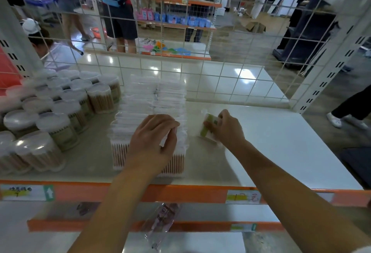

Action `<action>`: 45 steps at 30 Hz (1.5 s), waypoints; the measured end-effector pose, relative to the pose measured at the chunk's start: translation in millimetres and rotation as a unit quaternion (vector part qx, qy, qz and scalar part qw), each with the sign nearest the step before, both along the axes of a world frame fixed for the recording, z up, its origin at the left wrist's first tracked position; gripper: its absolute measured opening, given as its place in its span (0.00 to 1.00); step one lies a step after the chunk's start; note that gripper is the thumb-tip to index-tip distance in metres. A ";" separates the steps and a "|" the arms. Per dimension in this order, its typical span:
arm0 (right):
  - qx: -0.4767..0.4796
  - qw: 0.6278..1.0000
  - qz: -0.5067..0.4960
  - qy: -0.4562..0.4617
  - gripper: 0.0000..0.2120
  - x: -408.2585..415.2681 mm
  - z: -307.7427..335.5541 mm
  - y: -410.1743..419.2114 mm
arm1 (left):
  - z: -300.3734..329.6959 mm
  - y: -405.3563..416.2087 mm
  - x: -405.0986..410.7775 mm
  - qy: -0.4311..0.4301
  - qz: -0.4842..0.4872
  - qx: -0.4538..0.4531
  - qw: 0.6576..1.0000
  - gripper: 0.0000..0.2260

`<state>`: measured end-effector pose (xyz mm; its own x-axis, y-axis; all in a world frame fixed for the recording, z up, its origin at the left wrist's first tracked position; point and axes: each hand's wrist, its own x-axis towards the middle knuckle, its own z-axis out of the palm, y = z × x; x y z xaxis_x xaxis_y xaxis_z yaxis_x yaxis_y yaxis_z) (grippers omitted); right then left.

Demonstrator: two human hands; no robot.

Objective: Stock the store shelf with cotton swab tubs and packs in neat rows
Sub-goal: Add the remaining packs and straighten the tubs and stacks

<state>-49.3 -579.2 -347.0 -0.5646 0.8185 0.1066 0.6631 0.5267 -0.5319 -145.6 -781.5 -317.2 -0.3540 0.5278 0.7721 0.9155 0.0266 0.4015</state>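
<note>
- The left hand (154, 140) rests on the front of two rows of clear plastic packs of pink-stemmed cotton swabs (152, 112), fingers curled and pinching the top edge of a front pack.
- The right hand (226, 127) grips a small clear pack with a green label (208, 129) (blurred) just beside the rows, on the white shelf (281, 142).
- Round clear tubs of wooden-stemmed swabs with white lids (60, 108) stand in rows at the left.
- An orange price rail (140, 192) edges the shelf front.
</note>
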 end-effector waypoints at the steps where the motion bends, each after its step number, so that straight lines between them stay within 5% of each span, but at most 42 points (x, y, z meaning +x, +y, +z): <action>1: -0.012 0.999 -0.004 0.034 0.16 3.9 2.3 -4.1 | 0.1 -0.8 1.0 -0.002 -0.002 0.006 1.000 0.11; 5: -0.075 0.975 -0.058 0.203 0.12 18.9 21.7 -25.0 | 1.9 -6.0 5.2 -0.067 -0.031 0.034 0.997 0.09; 10: -0.303 0.845 -0.027 0.441 0.15 37.1 53.0 -81.7 | 23.8 -16.7 30.0 -0.361 -0.110 0.070 0.923 0.09; 19: -0.394 0.728 0.002 0.561 0.17 39.0 63.8 -159.7 | 28.4 -33.5 32.1 -0.533 -0.180 0.068 0.824 0.19; 37: -0.353 0.762 0.052 0.540 0.18 43.0 68.3 -184.2 | 21.7 -60.3 32.8 -0.608 -0.259 0.068 0.747 0.18; 45: -0.239 0.789 0.051 0.564 0.12 46.4 68.5 -183.4 | 25.8 -64.0 41.1 -0.614 -0.287 0.080 0.731 0.13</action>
<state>-2.9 -762.6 -278.5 -0.3966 0.8743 0.2800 -0.4066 0.1062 -0.9074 -104.4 -845.5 -291.4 -0.5875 0.7994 0.1260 -0.2970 -0.3578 0.8853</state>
